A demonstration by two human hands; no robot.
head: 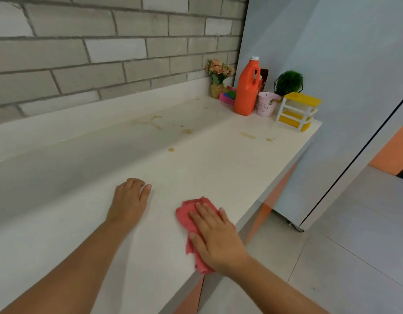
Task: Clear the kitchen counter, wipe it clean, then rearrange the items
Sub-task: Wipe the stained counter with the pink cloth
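Pressing flat with straight fingers [206, 215], the right hand [216, 239] is laid on the pink cloth [184, 214] near the tabletop [196, 173] front edge. The left hand [128, 200] is rested beside it, loosely bent, holding nothing.

a grey brick wall [105, 48] at the back, a pale blue panel [332, 64] on the right, grey floor tiles [343, 257] below.

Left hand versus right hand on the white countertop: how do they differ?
The left hand rests bare on the white countertop, fingers bent; the right hand lies flat, fingers straight. The left hand holds nothing; the right hand presses a folded pink-red cloth. The right hand is nearer the countertop's front edge than the left hand. Both are palm-down.
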